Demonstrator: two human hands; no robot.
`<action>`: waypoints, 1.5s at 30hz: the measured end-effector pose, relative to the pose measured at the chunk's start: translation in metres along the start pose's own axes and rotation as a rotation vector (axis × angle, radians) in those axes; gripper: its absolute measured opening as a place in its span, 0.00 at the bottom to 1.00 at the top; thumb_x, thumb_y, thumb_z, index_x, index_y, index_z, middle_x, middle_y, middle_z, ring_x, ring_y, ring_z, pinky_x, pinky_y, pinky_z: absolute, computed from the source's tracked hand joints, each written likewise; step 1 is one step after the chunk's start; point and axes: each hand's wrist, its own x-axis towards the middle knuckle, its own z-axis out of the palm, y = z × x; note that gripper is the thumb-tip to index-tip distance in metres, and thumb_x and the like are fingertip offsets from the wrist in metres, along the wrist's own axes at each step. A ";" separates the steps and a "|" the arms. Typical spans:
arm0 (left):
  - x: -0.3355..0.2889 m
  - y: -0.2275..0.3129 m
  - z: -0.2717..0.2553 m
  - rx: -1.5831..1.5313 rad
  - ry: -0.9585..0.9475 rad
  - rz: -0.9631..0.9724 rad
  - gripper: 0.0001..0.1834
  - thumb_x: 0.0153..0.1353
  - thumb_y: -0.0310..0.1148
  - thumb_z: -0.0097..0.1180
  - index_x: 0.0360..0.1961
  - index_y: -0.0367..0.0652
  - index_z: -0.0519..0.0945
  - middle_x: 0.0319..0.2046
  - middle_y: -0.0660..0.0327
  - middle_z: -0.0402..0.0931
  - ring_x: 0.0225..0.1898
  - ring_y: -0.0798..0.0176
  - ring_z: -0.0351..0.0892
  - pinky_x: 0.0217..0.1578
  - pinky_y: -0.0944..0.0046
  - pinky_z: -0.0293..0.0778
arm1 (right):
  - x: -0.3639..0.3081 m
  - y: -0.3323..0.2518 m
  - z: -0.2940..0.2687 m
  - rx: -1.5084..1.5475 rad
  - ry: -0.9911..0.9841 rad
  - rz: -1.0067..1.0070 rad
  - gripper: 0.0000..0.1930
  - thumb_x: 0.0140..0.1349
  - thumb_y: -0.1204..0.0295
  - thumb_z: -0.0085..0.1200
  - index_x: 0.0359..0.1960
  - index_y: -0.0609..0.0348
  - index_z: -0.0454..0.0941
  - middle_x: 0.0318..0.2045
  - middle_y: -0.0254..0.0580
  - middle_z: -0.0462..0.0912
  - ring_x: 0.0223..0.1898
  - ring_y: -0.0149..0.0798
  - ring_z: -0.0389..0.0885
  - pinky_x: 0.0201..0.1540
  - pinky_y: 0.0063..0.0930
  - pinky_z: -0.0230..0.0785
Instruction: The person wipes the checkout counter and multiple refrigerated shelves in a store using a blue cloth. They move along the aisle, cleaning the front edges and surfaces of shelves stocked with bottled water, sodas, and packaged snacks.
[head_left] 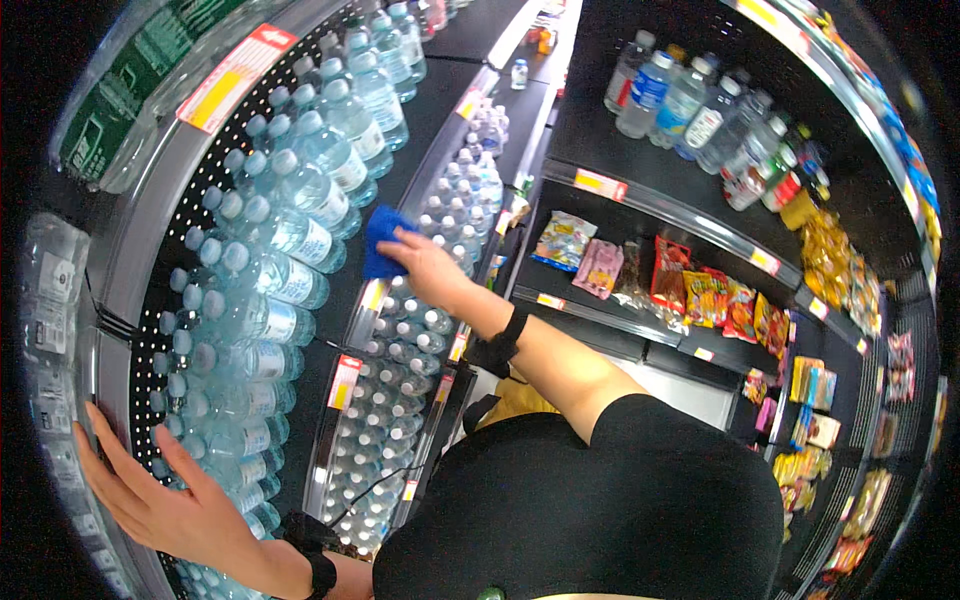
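My right hand (428,268) presses a blue cloth (383,243) onto the dark shelf board (400,182), beside rows of large water bottles. Its fingers lie over the cloth's near side. Lower left, my left hand (180,515) has its fingers spread, with nothing held in it. The fingertips reach the grey shelf edge (112,390), and the thumb is close to the caps of the bottles. Those large clear-blue water bottles (300,245) stand packed together on the shelf between my hands. Black bands circle both wrists.
Small white-capped bottles (385,400) fill the shelf below. Price tags (343,382) line the shelf fronts. To the right, another shelf unit carries assorted drink bottles (685,105) and bagged snacks (705,295). Dark green packs (135,90) sit upper left.
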 end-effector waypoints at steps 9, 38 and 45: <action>-0.016 -0.006 -0.012 -0.386 0.126 0.133 0.24 0.79 0.44 0.50 0.67 0.44 0.80 0.73 0.48 0.70 0.75 0.38 0.64 0.73 0.39 0.58 | -0.106 -0.024 -0.065 1.467 -0.240 0.877 0.27 0.62 0.84 0.46 0.64 0.59 0.79 0.61 0.44 0.82 0.58 0.44 0.84 0.50 0.40 0.89; 0.021 0.444 0.020 -1.817 -0.489 0.530 0.23 0.66 0.29 0.64 0.63 0.41 0.81 0.64 0.50 0.78 0.69 0.45 0.73 0.70 0.50 0.68 | -0.129 0.146 -0.324 -0.616 0.317 0.278 0.27 0.67 0.51 0.62 0.65 0.44 0.80 0.69 0.47 0.76 0.73 0.48 0.71 0.77 0.72 0.46; 0.039 0.578 0.016 -1.687 -0.334 0.747 0.34 0.64 0.42 0.67 0.70 0.49 0.75 0.74 0.50 0.65 0.76 0.38 0.60 0.72 0.39 0.62 | -0.173 0.174 -0.369 -0.754 0.493 0.420 0.21 0.72 0.61 0.58 0.63 0.54 0.80 0.66 0.52 0.78 0.67 0.54 0.76 0.71 0.56 0.64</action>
